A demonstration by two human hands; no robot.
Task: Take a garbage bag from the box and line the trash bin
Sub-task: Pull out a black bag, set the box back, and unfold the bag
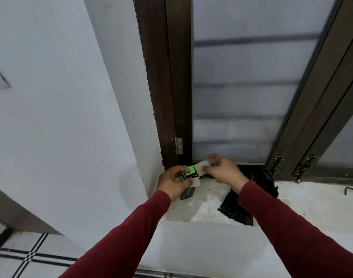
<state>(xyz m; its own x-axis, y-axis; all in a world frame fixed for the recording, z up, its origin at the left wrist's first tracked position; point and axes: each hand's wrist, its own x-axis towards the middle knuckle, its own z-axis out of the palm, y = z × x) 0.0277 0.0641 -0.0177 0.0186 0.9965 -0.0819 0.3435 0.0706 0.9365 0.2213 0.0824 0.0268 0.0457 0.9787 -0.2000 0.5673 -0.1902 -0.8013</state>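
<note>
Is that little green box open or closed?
Open. The right hand lifts a pale flap off the green box, which the left hand grips.

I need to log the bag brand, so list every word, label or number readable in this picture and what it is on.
No text here can be read.
Green and black box, held in the left hand: faint pale print on its dark lower side, too small and blurred to read.
Pale flap, pinched by the right hand: blank as far as can be seen.
Black bag on the sill: no print visible.
</note>
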